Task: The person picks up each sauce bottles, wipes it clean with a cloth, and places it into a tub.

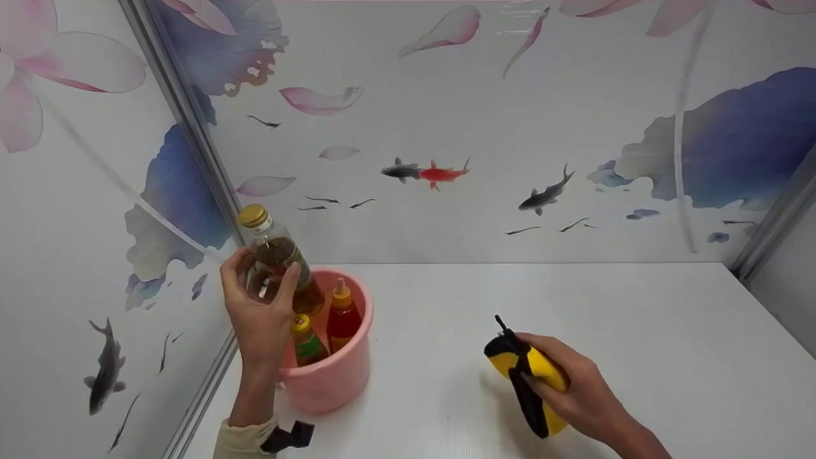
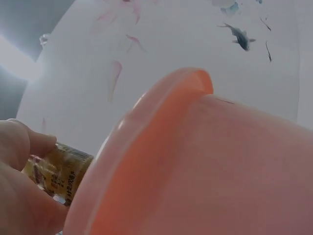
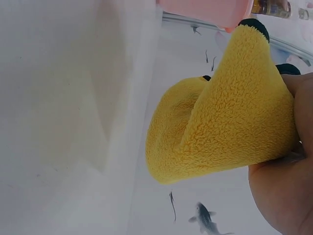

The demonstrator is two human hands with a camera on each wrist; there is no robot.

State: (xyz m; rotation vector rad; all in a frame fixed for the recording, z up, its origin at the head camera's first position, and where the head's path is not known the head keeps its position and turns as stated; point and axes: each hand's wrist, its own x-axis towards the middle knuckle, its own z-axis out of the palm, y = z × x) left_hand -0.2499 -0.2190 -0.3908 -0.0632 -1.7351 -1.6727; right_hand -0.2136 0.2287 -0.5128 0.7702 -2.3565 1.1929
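Note:
My left hand (image 1: 261, 312) grips a clear glass bottle (image 1: 280, 255) with a gold cap and amber-brown liquid. The bottle tilts to the left, its base over the pink bucket (image 1: 331, 382). In the left wrist view, the bottle's label (image 2: 63, 171) shows beside the bucket's rim (image 2: 132, 122), and the bucket wall hides its lower end. My right hand (image 1: 586, 389) holds a folded yellow fleecy cloth (image 1: 542, 370) with black edging above the white table. The cloth's fluffy side (image 3: 234, 107) faces the right wrist camera.
Inside the bucket stand a red sauce bottle (image 1: 344, 319) with a yellow nozzle cap and a yellow-capped bottle (image 1: 308, 344) with a green label. The white table (image 1: 440, 306) meets a printed back panel (image 1: 446, 223) and a left side panel (image 1: 57, 255).

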